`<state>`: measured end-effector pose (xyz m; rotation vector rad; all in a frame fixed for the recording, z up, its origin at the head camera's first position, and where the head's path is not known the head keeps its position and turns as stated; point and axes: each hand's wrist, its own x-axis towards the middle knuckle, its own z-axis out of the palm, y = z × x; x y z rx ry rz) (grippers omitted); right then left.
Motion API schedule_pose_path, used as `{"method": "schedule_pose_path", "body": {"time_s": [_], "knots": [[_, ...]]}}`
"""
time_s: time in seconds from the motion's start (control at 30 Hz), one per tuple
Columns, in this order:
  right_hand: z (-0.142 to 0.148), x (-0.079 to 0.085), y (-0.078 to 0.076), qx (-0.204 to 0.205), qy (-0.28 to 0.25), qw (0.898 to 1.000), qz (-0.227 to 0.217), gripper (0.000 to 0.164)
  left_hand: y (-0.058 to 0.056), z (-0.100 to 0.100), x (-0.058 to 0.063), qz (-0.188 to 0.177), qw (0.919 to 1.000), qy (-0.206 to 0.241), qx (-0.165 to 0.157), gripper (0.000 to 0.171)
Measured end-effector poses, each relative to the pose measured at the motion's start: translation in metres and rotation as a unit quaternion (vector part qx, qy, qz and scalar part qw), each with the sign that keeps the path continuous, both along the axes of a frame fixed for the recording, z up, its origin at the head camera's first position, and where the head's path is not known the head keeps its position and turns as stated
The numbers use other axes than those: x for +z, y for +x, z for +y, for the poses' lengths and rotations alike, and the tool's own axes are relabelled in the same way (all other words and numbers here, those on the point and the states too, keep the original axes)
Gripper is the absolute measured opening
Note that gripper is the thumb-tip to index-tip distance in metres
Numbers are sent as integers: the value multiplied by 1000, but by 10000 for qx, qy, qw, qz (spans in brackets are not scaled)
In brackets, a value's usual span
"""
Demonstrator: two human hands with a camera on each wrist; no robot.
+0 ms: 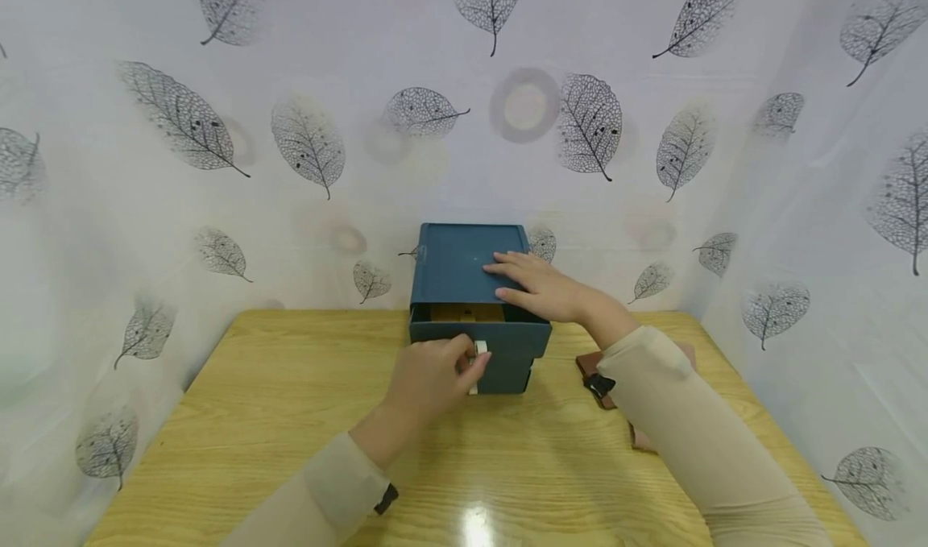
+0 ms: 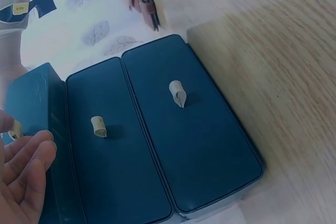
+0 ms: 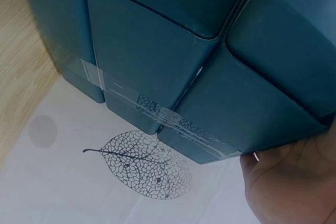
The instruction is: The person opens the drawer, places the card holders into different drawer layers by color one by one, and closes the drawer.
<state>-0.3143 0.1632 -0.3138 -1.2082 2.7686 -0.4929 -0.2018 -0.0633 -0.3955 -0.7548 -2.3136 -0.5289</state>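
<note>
A dark blue drawer box (image 1: 467, 261) stands at the far edge of the table, three drawers high. Its top drawer (image 1: 522, 337) is pulled partly out, and something yellow-brown (image 1: 467, 312) shows inside. My left hand (image 1: 435, 370) pinches the cream loop pull (image 2: 17, 129) of that drawer between thumb and fingers. Two lower drawers, flush in the box, each carry a similar cream loop (image 2: 98, 126). My right hand (image 1: 540, 285) rests on the box's top with its fingers extended. In the right wrist view, that hand (image 3: 294, 182) lies along the box's upper edge.
Brown leather-like items (image 1: 590, 363), one with a strap in the left wrist view, lie right of the box, partly hidden by my right sleeve (image 1: 689, 418). Clear tape (image 3: 168, 116) runs across the box's side. A leaf-patterned curtain (image 1: 435, 168) hangs behind the wooden table (image 1: 290, 386).
</note>
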Motion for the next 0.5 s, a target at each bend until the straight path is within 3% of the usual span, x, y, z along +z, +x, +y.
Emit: {"method": "schedule_pose_path", "body": {"time_s": [0.5], "knots": [[-1, 4, 3, -40, 38, 9999, -117, 59, -11, 2, 1, 87, 9999, 67, 81, 22]]}}
